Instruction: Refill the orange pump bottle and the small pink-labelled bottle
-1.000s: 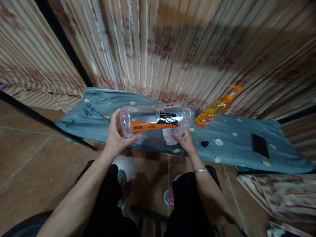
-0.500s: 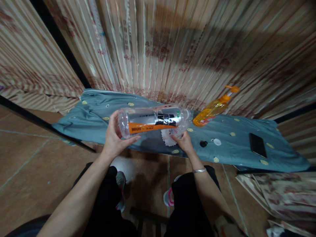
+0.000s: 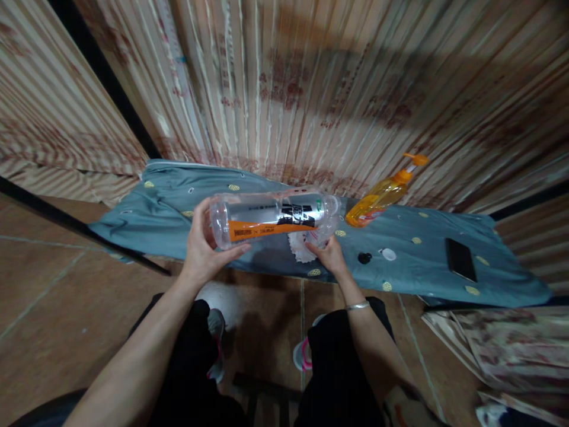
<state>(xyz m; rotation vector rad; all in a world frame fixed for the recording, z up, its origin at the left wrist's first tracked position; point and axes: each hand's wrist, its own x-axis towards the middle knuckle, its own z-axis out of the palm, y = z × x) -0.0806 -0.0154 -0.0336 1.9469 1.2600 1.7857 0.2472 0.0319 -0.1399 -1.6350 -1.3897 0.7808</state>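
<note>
Seemingly little differs from half a second ago: both hands keep the same hold, and the whole scene has only drifted a touch to the left in the head view.

A large clear plastic bottle (image 3: 271, 216) with a silver, black and orange label lies on its side in the air, just above the near edge of a counter covered by a teal patterned cloth (image 3: 169, 201). The left hand (image 3: 201, 249) is clamped around the bottle's base, thumb above and fingers below. The right hand (image 3: 328, 254) closes on the neck end, where a white lacy cloth (image 3: 300, 247) hangs beneath; its exact finger grip is partly hidden. The bottle looks empty, though I cannot tell for certain.

To the right, an orange pump bottle (image 3: 379, 203) holds amber liquid and stands at the back of the counter beside the striped curtain (image 3: 311, 89). A small black cap (image 3: 364, 258) and a white cap (image 3: 389, 254) lie near each other on the cloth, well apart from a black phone (image 3: 460, 260) further right.

Open cloth stretches to the left of the bottle. Brown floor tiles (image 3: 66, 308) lie below the counter's front edge.
</note>
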